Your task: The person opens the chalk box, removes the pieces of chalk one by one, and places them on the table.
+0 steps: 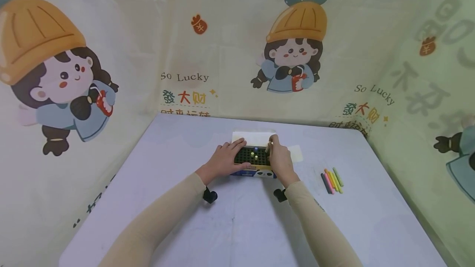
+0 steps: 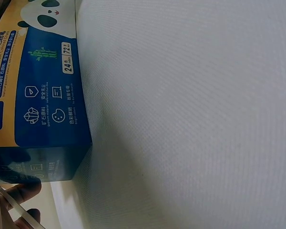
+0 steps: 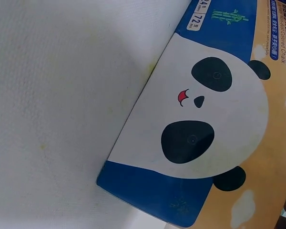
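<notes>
Cloth walls (image 1: 230, 44) printed "So Lucky" stand behind a white tabletop (image 1: 231, 234). On it, the "Non-dust Colored Chalk" box (image 1: 246, 173) sits; the left hand (image 1: 222, 159) rests straight-fingered against it, the right hand (image 1: 281, 160) pinches a chalk stick (image 1: 268, 146).

Table (image 1: 222, 226): cloth backdrop (image 1: 230, 52) along its far, left and right sides. On the table, toward the far edge: one chalk box (image 1: 245, 173). In the box: holed insert (image 1: 242, 156), with three standing chalk sticks (image 1: 252, 154) near its middle. Behind the box: flat white sheet (image 1: 249, 138). Left hand (image 1: 222, 160) across the box's left end; right hand (image 1: 280, 160) at its right end. Just right of that hand: second sheet (image 1: 296, 153). Farther right, nearer: loose chalks (image 1: 331, 181), side by side.
</notes>
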Motion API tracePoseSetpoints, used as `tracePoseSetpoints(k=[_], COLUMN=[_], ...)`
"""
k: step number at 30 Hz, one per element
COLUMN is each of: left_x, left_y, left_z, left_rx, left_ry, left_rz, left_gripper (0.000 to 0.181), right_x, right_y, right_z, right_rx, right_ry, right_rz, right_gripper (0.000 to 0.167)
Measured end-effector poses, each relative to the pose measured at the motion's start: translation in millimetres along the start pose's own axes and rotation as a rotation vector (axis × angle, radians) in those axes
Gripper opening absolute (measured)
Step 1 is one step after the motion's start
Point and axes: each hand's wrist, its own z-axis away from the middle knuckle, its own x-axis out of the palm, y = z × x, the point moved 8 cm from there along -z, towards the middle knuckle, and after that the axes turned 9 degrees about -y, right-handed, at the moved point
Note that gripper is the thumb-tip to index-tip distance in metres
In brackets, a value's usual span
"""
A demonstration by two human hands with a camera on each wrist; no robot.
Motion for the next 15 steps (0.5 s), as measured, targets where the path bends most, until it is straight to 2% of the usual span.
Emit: tracePoseSetpoints(k=[7,15], left_x=[0.7,0.9], left_y=[-0.8,-0.5], left_z=[-0.9,-0.7], left_rx=[0.004,0.01], left_ry=[0.002,0.007], left_rz=[-0.004,-0.007], left_gripper=[0.093,0.092], right_x=[-3.1,-2.7], right_y=[-0.7,5.4], right_z=[1.0,-1.0], right_rx=[-0.027,-0.009], right_ry=[0.02,0.046], right_rz=[-0.039,-0.115], right_gripper=[0.022,0.027])
